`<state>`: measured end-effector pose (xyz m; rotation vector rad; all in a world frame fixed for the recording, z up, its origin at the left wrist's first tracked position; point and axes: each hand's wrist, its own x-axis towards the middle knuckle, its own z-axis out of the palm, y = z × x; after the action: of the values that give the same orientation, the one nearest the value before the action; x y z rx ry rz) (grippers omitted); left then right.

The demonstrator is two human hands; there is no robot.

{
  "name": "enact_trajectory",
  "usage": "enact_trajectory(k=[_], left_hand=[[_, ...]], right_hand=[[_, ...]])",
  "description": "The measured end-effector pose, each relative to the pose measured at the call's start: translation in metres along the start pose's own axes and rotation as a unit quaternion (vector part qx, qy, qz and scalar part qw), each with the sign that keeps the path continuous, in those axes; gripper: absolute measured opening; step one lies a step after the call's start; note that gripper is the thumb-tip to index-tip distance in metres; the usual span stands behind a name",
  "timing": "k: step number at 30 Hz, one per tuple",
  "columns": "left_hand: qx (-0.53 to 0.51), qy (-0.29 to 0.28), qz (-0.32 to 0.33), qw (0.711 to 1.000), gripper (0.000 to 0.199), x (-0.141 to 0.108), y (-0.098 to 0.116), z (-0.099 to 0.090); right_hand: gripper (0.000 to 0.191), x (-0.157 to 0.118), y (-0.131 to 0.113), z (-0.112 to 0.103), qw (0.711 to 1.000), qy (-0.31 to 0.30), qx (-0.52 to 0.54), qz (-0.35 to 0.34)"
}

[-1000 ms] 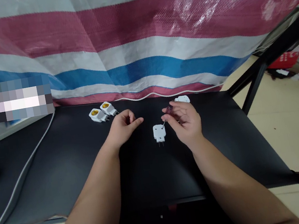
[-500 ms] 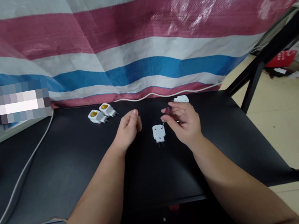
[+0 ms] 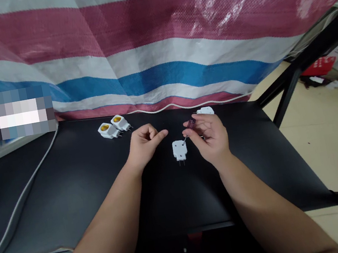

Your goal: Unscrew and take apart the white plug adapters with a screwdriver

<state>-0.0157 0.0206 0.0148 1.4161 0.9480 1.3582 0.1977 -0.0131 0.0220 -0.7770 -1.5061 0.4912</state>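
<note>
My right hand (image 3: pixel 211 135) grips a small screwdriver (image 3: pixel 191 123) by its dark purple, see-through handle. Its thin metal shaft slants down to a hole at the upper right of a white plug-in lamp socket (image 3: pixel 179 148). That socket lies on the black table with its holed side up and its two prongs toward me. My left hand (image 3: pixel 144 146) rests just left of it, apart from it, fingers curled in and thumb stretched toward the socket. Whether anything is inside those fingers is hidden. Another white socket (image 3: pixel 205 111) lies partly behind my right hand.
Two white plug-in lamp sockets (image 3: pixel 113 126) with gold-coloured insides lie at the back left. A white cable (image 3: pixel 169 107) runs along the rear edge, before a striped sheet (image 3: pixel 154 79). A grey cable (image 3: pixel 26 191) crosses the table's left side. A black frame bar (image 3: pixel 284 95) stands at the right.
My left thumb has swung out to the right, away from the curled fingers. The screwdriver's handle has turned slightly in my right hand, its tip staying at the socket's hole. The view has shifted a little.
</note>
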Motion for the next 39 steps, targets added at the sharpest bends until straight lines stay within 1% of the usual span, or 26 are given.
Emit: enact_trajectory(k=[2, 3, 5, 8, 11, 13, 15, 18, 22, 26, 31, 35, 37, 39], left_hand=[[-0.035, -0.045, -0.015, 0.998, 0.04, 0.0, -0.001, 0.003], [-0.053, -0.077, -0.024, 0.995, 0.034, -0.001, -0.002, 0.005], [-0.058, -0.143, -0.035, 0.987, 0.037, -0.003, -0.003, 0.008], [0.009, -0.235, -0.029, 0.971, 0.044, -0.009, -0.003, 0.01], [0.093, -0.292, -0.009, 0.952, 0.052, -0.012, -0.001, 0.011], [0.126, -0.311, -0.007, 0.942, 0.051, -0.012, 0.0, 0.011], [0.133, -0.319, -0.012, 0.938, 0.048, -0.012, 0.001, 0.011], [0.128, -0.323, -0.021, 0.937, 0.045, -0.011, 0.003, 0.013], [0.114, -0.337, -0.036, 0.934, 0.048, -0.011, 0.008, 0.014], [0.118, -0.336, -0.026, 0.934, 0.046, -0.012, 0.01, 0.015], [0.125, -0.332, 0.001, 0.935, 0.041, -0.011, 0.01, 0.015], [0.115, -0.339, 0.007, 0.934, 0.037, -0.012, 0.009, 0.016], [0.102, -0.343, 0.013, 0.934, 0.035, -0.013, 0.007, 0.017], [0.095, -0.345, 0.023, 0.934, 0.037, -0.014, 0.005, 0.017]], right_hand=[[0.037, 0.0, 0.0, 0.0, 1.0, 0.0, -0.004, 0.003], [0.037, 0.0, 0.0, -0.001, 1.0, 0.002, -0.005, 0.003], [0.036, 0.0, 0.0, -0.001, 1.0, 0.006, -0.007, 0.003], [0.037, -0.001, 0.001, 0.0, 1.0, 0.007, -0.008, 0.003], [0.039, -0.003, 0.002, 0.001, 1.0, 0.003, 0.004, 0.003], [0.039, -0.003, 0.002, 0.002, 1.0, 0.006, 0.012, -0.004], [0.04, -0.004, 0.002, 0.002, 1.0, 0.01, 0.001, -0.012], [0.042, -0.004, 0.0, 0.001, 0.998, 0.015, -0.056, -0.029], [0.048, -0.004, 0.0, 0.0, 0.99, 0.03, -0.115, -0.077], [0.05, -0.003, 0.001, 0.0, 0.984, 0.033, -0.12, -0.124], [0.044, -0.001, -0.004, -0.001, 0.981, 0.011, -0.135, -0.137], [0.047, 0.0, -0.008, -0.001, 0.979, 0.005, -0.128, -0.159], [0.047, 0.0, -0.01, 0.0, 0.981, 0.001, -0.112, -0.158], [0.043, 0.0, -0.01, 0.0, 0.984, 0.003, -0.104, -0.147]])
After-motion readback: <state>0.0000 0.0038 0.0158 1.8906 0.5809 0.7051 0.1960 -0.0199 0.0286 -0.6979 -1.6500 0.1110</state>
